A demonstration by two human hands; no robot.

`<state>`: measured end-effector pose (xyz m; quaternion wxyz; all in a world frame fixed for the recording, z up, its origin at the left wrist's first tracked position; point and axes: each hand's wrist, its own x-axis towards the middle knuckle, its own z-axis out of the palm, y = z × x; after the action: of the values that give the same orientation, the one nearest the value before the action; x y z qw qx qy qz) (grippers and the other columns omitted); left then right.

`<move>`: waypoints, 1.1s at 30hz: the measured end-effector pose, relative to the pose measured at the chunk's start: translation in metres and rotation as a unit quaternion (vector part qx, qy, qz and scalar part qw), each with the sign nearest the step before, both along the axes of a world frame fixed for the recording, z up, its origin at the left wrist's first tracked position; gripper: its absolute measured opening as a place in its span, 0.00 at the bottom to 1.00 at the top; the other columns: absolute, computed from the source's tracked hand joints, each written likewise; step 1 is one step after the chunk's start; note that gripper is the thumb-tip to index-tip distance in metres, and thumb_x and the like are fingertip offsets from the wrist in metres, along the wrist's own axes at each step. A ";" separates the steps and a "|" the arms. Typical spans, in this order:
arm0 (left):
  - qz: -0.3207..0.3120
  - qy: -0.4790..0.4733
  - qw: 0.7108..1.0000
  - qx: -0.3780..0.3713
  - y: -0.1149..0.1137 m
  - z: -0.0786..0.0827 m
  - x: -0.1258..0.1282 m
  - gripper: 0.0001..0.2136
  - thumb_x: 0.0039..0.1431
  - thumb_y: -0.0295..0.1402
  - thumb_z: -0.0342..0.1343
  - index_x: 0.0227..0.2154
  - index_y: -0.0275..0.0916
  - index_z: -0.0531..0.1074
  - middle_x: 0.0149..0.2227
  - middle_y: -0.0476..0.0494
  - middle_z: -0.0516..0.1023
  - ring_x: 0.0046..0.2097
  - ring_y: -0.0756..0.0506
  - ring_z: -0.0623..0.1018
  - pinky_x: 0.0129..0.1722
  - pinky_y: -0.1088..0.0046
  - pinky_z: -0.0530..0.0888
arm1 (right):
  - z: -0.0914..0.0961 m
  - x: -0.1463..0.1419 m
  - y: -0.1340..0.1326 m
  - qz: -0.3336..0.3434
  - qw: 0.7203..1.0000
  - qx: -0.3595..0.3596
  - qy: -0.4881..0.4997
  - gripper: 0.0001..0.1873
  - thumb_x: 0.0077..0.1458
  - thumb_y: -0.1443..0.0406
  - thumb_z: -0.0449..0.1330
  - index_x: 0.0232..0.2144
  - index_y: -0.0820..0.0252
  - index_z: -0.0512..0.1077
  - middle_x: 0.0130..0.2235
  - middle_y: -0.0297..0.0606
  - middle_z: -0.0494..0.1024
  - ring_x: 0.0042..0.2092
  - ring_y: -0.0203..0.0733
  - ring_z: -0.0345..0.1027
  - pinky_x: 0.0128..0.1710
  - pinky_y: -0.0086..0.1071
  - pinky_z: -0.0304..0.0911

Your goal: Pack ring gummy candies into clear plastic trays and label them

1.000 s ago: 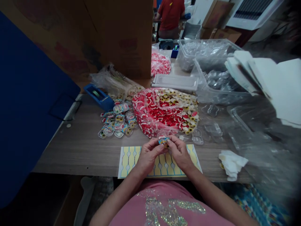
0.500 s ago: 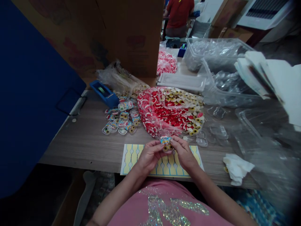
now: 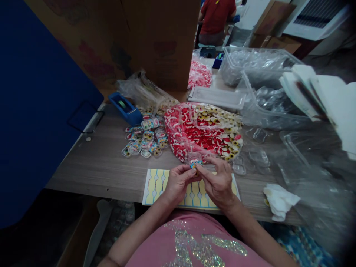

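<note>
Just above the table's front edge, my left hand (image 3: 179,183) is closed on a small clear plastic candy pack (image 3: 195,163) with a colourful label. My right hand (image 3: 219,181) is also at the pack, one digit pressed on the label and the other fingers bent by its right edge. Fingers cover the pack's lower part. Under both hands lies a yellow sticker sheet (image 3: 155,187) with blue-edged strips. Right beyond the pack is a large clear bag of red, white and yellow candies (image 3: 203,129). Similar labelled packs (image 3: 147,139) lie heaped to the left.
A blue tape dispenser (image 3: 126,109) stands behind the heap, near a cardboard box (image 3: 155,44). Clear tubs (image 3: 275,116) of plastic pieces stand at the back right. Empty clear packs (image 3: 258,155) and crumpled white tissue (image 3: 280,200) lie on the right. A person in red (image 3: 217,18) sits beyond.
My right hand has shifted its hold from the pack's side to its label, with its fingers lifted and more spread. My left hand keeps the pack in nearly the same place.
</note>
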<state>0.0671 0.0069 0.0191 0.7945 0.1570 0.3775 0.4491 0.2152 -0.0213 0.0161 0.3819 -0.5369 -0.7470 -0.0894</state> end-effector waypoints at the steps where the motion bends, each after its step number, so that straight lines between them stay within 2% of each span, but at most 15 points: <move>1: -0.001 0.001 1.000 0.002 0.000 -0.001 0.000 0.14 0.34 0.31 0.74 0.26 0.32 0.78 0.27 0.44 0.81 0.29 0.48 0.79 0.36 0.66 0.77 | 0.001 0.000 0.000 0.012 1.000 0.001 0.008 0.16 0.55 0.73 0.59 0.43 0.51 0.76 0.49 0.43 0.70 0.49 0.51 0.65 0.47 0.47 0.61; 7: 0.017 0.005 1.000 0.000 0.002 0.000 -0.002 0.14 0.34 0.31 0.73 0.26 0.33 0.77 0.27 0.46 0.80 0.28 0.49 0.78 0.33 0.71 0.76 | 0.003 -0.010 -0.003 0.062 0.991 -0.028 0.115 0.08 0.55 0.73 0.59 0.36 0.55 0.73 0.48 0.42 0.69 0.50 0.48 0.65 0.50 0.47 0.61; 10: 0.021 0.028 0.999 0.032 0.011 0.002 -0.010 0.14 0.37 0.34 0.72 0.28 0.34 0.77 0.30 0.44 0.81 0.31 0.46 0.79 0.34 0.68 0.77 | 0.006 -0.011 -0.011 0.071 0.968 -0.070 0.229 0.07 0.58 0.72 0.55 0.35 0.56 0.70 0.47 0.42 0.70 0.50 0.47 0.66 0.50 0.45 0.62; 12: 0.046 0.096 0.990 0.088 0.026 0.005 -0.024 0.14 0.39 0.35 0.70 0.29 0.34 0.77 0.30 0.45 0.81 0.30 0.47 0.79 0.32 0.68 0.77 | 0.012 -0.003 -0.020 0.057 0.940 -0.108 0.320 0.06 0.60 0.70 0.53 0.35 0.55 0.68 0.44 0.41 0.72 0.47 0.44 0.68 0.47 0.41 0.64; 14: 0.080 0.210 0.962 0.154 0.048 0.009 -0.046 0.12 0.41 0.36 0.68 0.28 0.34 0.77 0.27 0.48 0.79 0.25 0.51 0.75 0.27 0.74 0.73 | 0.022 0.013 -0.031 0.015 0.918 -0.137 0.371 0.05 0.60 0.68 0.55 0.34 0.53 0.69 0.36 0.37 0.73 0.39 0.41 0.69 0.40 0.35 0.65; 16: 0.096 0.305 0.926 0.199 0.073 0.017 -0.071 0.11 0.40 0.35 0.67 0.26 0.34 0.77 0.23 0.51 0.76 0.21 0.55 0.69 0.23 0.78 0.67 | 0.031 0.039 -0.045 -0.030 0.921 -0.175 0.346 0.02 0.58 0.65 0.58 0.32 0.53 0.70 0.32 0.36 0.73 0.34 0.40 0.69 0.34 0.31 0.65; 18: 0.100 0.331 0.913 0.214 0.098 0.027 -0.094 0.11 0.39 0.33 0.67 0.27 0.34 0.77 0.23 0.51 0.76 0.22 0.55 0.69 0.23 0.79 0.66 | 0.037 0.071 -0.064 -0.003 0.925 -0.276 0.260 0.06 0.58 0.61 0.57 0.30 0.52 0.72 0.29 0.36 0.74 0.29 0.40 0.69 0.28 0.30 0.63; 21: 0.081 0.457 0.849 0.251 0.131 0.036 -0.116 0.13 0.41 0.34 0.65 0.32 0.33 0.76 0.23 0.51 0.74 0.22 0.53 0.69 0.24 0.77 0.67 | 0.038 0.115 -0.109 0.043 0.880 -0.463 0.096 0.10 0.57 0.60 0.56 0.25 0.53 0.72 0.25 0.34 0.74 0.27 0.39 0.69 0.26 0.29 0.63; 24: 0.056 0.576 0.760 0.296 0.160 0.031 -0.126 0.21 0.48 0.36 0.63 0.45 0.31 0.74 0.26 0.50 0.75 0.26 0.51 0.71 0.32 0.69 0.72 | 0.033 0.138 -0.164 -0.022 0.852 -0.522 -0.040 0.09 0.52 0.69 0.55 0.24 0.54 0.72 0.27 0.35 0.76 0.29 0.40 0.71 0.29 0.30 0.64; 26: 0.070 0.679 0.635 0.362 0.176 0.022 -0.126 0.24 0.47 0.37 0.65 0.47 0.30 0.73 0.34 0.45 0.77 0.35 0.46 0.74 0.41 0.58 0.73 | 0.032 0.139 -0.190 -0.112 0.851 -0.497 -0.124 0.15 0.45 0.76 0.52 0.27 0.54 0.75 0.30 0.39 0.78 0.32 0.42 0.73 0.32 0.32 0.64; 27: 0.096 0.710 0.564 0.409 0.181 0.018 -0.123 0.24 0.45 0.36 0.66 0.46 0.30 0.74 0.40 0.41 0.77 0.42 0.41 0.74 0.48 0.51 0.71 | 0.032 0.136 -0.196 -0.148 0.847 -0.486 -0.158 0.19 0.42 0.78 0.51 0.27 0.55 0.75 0.31 0.41 0.78 0.33 0.42 0.73 0.33 0.32 0.63; 28: 0.135 0.721 0.514 0.446 0.183 0.014 -0.119 0.23 0.45 0.36 0.67 0.44 0.31 0.75 0.44 0.39 0.77 0.48 0.37 0.73 0.52 0.47 0.67 | 0.032 0.132 -0.198 -0.163 0.835 -0.493 -0.183 0.20 0.40 0.80 0.49 0.26 0.55 0.75 0.30 0.41 0.77 0.33 0.42 0.73 0.32 0.32 0.63; 30: 0.181 0.698 0.471 0.509 0.175 0.012 -0.108 0.19 0.49 0.36 0.65 0.43 0.33 0.75 0.46 0.41 0.77 0.50 0.36 0.73 0.53 0.48 0.67 | 0.034 0.123 -0.190 -0.160 0.819 -0.519 -0.186 0.19 0.42 0.80 0.48 0.24 0.56 0.74 0.28 0.38 0.76 0.30 0.40 0.72 0.30 0.30 0.61; 32: 0.167 0.659 0.451 0.579 0.150 0.014 -0.095 0.13 0.56 0.35 0.60 0.42 0.34 0.75 0.46 0.42 0.78 0.48 0.40 0.75 0.50 0.58 0.71 | 0.035 0.117 -0.175 -0.169 0.841 -0.489 -0.160 0.20 0.51 0.78 0.47 0.31 0.55 0.75 0.31 0.37 0.77 0.32 0.39 0.73 0.31 0.30 0.63; 33: 0.154 0.642 0.435 0.612 0.133 0.015 -0.089 0.10 0.56 0.35 0.60 0.38 0.34 0.76 0.41 0.43 0.79 0.44 0.42 0.77 0.45 0.63 0.73 | 0.033 0.115 -0.168 -0.187 0.860 -0.452 -0.147 0.19 0.56 0.75 0.47 0.37 0.55 0.75 0.35 0.38 0.78 0.36 0.40 0.74 0.34 0.31 0.65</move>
<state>-0.0223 0.1402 0.0339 -0.0618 0.7850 0.4237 0.4477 0.3307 -0.1890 0.0494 -0.0410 -0.7607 -0.6383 0.1110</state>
